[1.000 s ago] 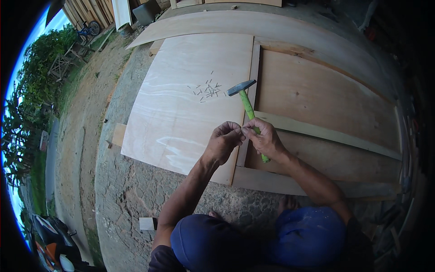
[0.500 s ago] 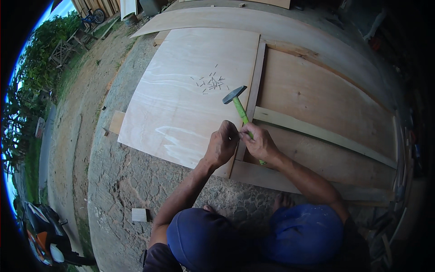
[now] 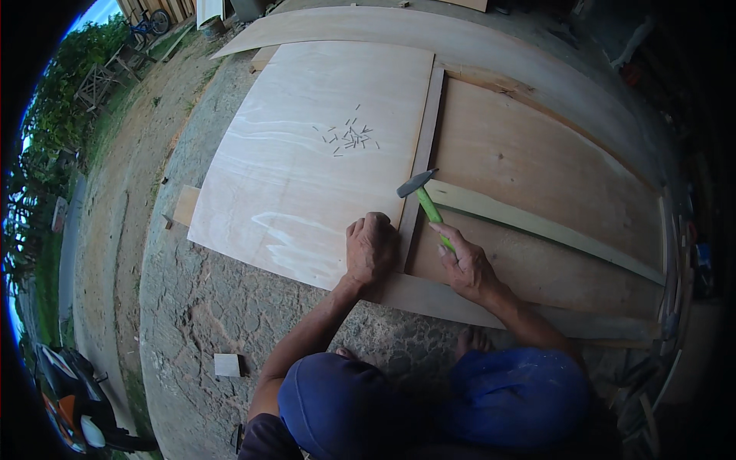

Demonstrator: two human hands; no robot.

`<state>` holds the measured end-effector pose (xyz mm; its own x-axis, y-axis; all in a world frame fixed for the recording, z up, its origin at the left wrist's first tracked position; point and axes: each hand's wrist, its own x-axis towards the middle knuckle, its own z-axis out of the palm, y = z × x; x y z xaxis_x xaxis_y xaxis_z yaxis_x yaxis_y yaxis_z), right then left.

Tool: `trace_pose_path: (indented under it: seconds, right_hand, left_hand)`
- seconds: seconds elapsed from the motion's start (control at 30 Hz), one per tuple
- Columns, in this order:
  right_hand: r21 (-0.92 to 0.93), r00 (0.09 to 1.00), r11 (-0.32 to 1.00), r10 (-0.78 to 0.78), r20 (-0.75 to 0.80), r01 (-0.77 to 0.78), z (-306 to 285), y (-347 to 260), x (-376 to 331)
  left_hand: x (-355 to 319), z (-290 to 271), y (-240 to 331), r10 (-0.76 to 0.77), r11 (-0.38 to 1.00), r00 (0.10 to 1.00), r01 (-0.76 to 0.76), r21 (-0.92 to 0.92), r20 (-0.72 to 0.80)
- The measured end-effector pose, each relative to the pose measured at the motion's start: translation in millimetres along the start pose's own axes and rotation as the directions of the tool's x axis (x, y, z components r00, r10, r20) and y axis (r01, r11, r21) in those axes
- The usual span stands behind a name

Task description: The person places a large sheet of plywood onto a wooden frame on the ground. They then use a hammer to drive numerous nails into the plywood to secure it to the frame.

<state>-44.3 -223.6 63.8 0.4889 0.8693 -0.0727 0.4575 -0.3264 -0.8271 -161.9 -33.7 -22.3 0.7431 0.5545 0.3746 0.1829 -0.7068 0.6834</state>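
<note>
A: What is the right hand (image 3: 466, 264) doing?

B: It is wrapped around the green handle of a hammer (image 3: 426, 205), whose dark metal head sits over the narrow wooden batten (image 3: 423, 146) that runs between the 2 sheets.

A: And the left hand (image 3: 369, 247)?

B: Curled, knuckles up, resting at the near edge of the pale plywood sheet (image 3: 307, 161), just beside that batten. Fingertips are tucked under; I cannot tell whether they pinch anything.

A: What lies around them?

B: A small scatter of nails (image 3: 349, 136) sits further up the pale sheet, well apart from both hands. To the right is a browner board (image 3: 529, 165) with a light-coloured strip (image 3: 537, 224) lying slantwise across it, its end near the hammer head. Everything rests on cracked concrete ground (image 3: 199, 307), where a small wooden block (image 3: 227, 365) lies to the left of the person's blue-clad knees.
</note>
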Motion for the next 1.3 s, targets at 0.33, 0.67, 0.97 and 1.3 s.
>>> trace_pose_path:
  seconds: [0.33, 0.67, 0.97, 1.3]
  right_hand:
    - [-0.268, 0.986, 0.949, -0.159, 0.041, 0.164, 10, 12, -28]
    - [-0.411, 0.975, 0.884, -0.192, 0.112, 0.221, 3, 12, -26]
    - [-0.413, 0.974, 0.882, -0.189, 0.127, 0.225, -5, 3, -24]
    - [-0.33, 0.962, 0.91, -0.201, 0.183, 0.253, -2, 2, -16]
  left_hand:
    - [-3, 2, 1, -0.109, 0.993, 0.994, 0.108, -0.046, -0.024]
    - [-6, -1, 5, -0.228, 0.961, 0.971, 0.236, -0.147, 0.066]
    - [-8, -2, 3, -0.252, 0.947, 0.963, 0.266, -0.179, 0.097]
    - [-4, -5, -7, -0.154, 0.964, 0.984, 0.131, -0.231, -0.085]
